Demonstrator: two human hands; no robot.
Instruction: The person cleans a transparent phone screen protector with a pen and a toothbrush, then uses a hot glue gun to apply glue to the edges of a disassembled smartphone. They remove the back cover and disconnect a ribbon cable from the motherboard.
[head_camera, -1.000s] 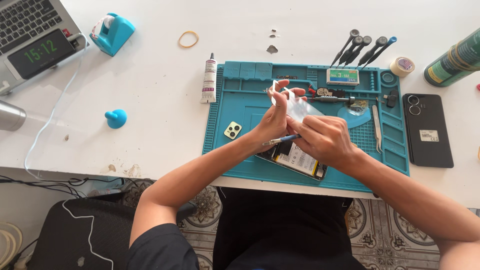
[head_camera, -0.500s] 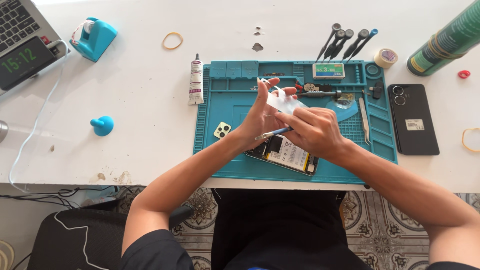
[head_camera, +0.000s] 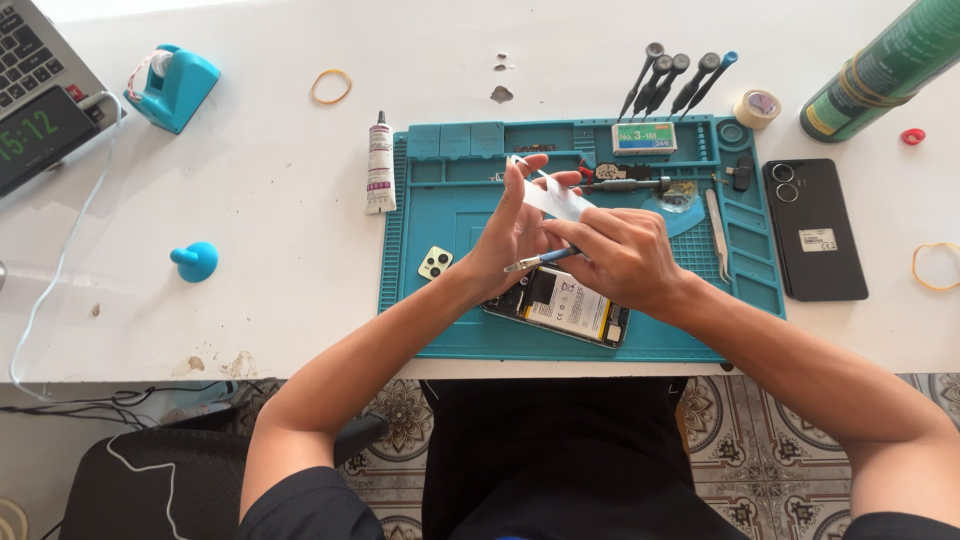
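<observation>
While both hands meet above the opened phone (head_camera: 560, 305), left hand (head_camera: 505, 240) pinches a clear strip (head_camera: 556, 200); right hand (head_camera: 620, 255) grips tweezers (head_camera: 538, 261).

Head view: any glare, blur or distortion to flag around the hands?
Head view: even daylight, soft shadows under the left hand and right hand; table top bright, near blown out along the far edge; hands, clear film strip and opened phone sharp; slight wide-angle bowing at the table edges.

Both hands (head_camera: 575, 240) over teal mat (head_camera: 420, 300), pinching clear strip (head_camera: 556, 200); right grips tweezers (head_camera: 535, 261); opened phone (head_camera: 560, 305) beneath.
</observation>
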